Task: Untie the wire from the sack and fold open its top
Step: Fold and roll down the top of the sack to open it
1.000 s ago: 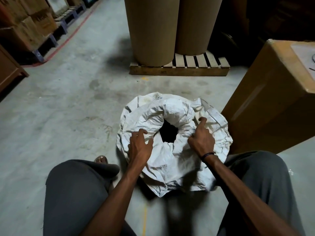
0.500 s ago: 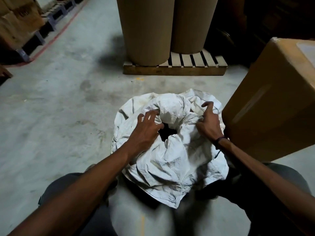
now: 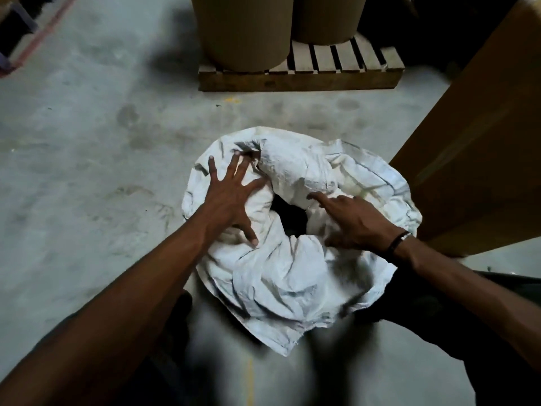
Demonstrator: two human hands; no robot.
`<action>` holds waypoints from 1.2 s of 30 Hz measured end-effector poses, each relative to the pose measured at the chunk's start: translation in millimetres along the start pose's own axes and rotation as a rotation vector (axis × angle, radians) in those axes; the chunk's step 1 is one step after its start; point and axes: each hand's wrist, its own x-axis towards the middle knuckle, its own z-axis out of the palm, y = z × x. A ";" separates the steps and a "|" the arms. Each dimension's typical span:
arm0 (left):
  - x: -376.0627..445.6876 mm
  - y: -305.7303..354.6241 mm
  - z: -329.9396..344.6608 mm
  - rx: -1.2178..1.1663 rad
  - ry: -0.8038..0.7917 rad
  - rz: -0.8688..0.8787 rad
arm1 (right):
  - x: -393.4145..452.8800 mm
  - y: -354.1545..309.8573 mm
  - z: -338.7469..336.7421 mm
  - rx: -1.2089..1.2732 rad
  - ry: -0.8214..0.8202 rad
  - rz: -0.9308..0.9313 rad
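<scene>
Left hand (image 3: 231,200) now splayed flat, sack (image 3: 292,276) contents dark, unreadable

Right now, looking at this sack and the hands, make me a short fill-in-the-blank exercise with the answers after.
1. The left hand presses the sack with its fingers ____.
2. The sack's top shows a dark ____ between the hands.
3. A dark band circles the wrist of the ____ hand.
4. The two cardboard drums stand on a wooden ____.

Answers: spread; opening; right; pallet
</scene>
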 end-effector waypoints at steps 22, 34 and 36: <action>-7.2 17.6 -31.9 -0.182 0.007 -0.249 | 80.0 -22.6 -20.2 -0.039 -0.031 -0.276; -43.5 -0.1 12.7 0.121 -0.481 -0.194 | 79.3 50.7 -27.6 -0.355 0.004 0.051; -41.4 -24.1 -1.6 0.211 -0.519 -0.225 | 73.9 58.3 -30.7 -0.357 -0.017 0.039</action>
